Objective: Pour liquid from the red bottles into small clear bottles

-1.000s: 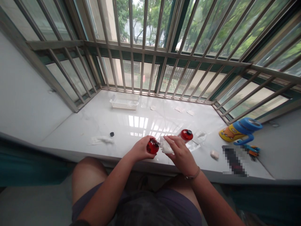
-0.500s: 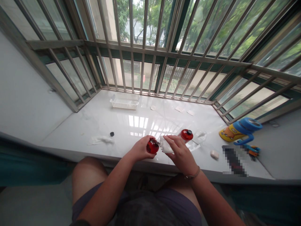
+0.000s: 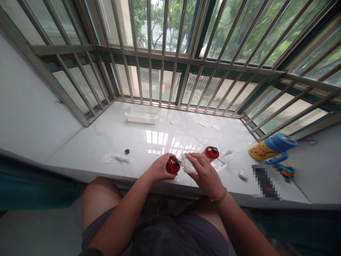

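Note:
In my left hand [image 3: 160, 168] is a red see-through bottle [image 3: 172, 168], gripped around its body with its uncapped mouth up. My right hand [image 3: 207, 175] has its fingers closed on a small white bottle [image 3: 188, 167], which lies tilted on its side. The clear neck of the white bottle meets the mouth of the red one; whether liquid runs between them I cannot tell. Just behind my right hand a second red bottle [image 3: 212, 153] wears a black cap. A loose black cap [image 3: 127, 151] rests to the left.
A white plastic basket [image 3: 141, 119] stands near the barred window. Crumpled tissue [image 3: 115, 158] lies at left, clear plastic wrapping [image 3: 225, 158] at right. Farther right are a pinkish-white lump [image 3: 243, 175], a blue and yellow flask [image 3: 271, 146], keys [image 3: 287, 171] and a blurred dark object [image 3: 266, 182].

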Tool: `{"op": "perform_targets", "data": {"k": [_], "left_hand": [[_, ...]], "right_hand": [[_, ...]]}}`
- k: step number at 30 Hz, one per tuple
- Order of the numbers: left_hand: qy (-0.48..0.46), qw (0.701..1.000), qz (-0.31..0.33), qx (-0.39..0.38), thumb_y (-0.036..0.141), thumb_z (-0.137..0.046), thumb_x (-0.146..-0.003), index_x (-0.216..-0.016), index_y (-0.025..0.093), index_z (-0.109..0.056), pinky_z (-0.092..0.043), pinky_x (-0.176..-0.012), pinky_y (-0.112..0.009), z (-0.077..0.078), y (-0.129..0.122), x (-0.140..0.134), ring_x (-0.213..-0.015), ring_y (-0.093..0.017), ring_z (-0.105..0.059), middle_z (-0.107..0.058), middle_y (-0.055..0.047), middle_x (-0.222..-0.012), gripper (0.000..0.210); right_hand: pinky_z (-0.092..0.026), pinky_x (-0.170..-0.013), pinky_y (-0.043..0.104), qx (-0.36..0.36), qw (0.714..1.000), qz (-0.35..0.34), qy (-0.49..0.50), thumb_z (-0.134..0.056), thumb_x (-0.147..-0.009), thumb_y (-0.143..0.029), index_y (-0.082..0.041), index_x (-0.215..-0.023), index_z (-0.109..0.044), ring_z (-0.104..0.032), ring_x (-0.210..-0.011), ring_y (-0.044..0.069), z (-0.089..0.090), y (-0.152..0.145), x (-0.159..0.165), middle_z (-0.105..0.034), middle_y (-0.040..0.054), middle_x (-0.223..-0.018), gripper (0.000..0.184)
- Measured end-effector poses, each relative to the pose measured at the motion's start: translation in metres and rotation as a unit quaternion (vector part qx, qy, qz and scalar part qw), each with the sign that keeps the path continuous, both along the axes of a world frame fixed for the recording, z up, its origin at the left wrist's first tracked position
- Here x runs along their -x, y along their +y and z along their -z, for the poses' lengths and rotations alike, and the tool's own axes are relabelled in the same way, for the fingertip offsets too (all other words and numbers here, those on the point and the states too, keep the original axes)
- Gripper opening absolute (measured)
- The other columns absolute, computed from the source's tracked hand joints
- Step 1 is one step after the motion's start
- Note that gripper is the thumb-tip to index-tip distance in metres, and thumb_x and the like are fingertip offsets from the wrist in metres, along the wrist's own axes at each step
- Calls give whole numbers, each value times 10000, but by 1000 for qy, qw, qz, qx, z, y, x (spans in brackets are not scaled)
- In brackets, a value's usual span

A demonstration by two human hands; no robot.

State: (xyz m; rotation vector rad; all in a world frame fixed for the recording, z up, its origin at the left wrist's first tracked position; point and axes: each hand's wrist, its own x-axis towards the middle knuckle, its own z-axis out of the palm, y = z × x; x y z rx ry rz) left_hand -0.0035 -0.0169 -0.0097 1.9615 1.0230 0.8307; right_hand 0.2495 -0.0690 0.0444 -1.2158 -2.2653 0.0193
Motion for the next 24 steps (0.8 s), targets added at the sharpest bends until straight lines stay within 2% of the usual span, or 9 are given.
{"op": "perform_targets", "data": {"k": [24], "left_hand": [[0, 1000, -3, 10, 239, -912, -636, -1308, 270, -584, -567, -1020, -415, -1, -1, 1, -1141, -288, -701, -702, -51, -1279, 749]], "right_hand": [[-571, -1106, 578, -10, 1000, -13, -24, -644, -919, -73, -298, -1635, -428, -587, -1318, 343, -8, 1, 1, -625, 137, -1417, 781]]}}
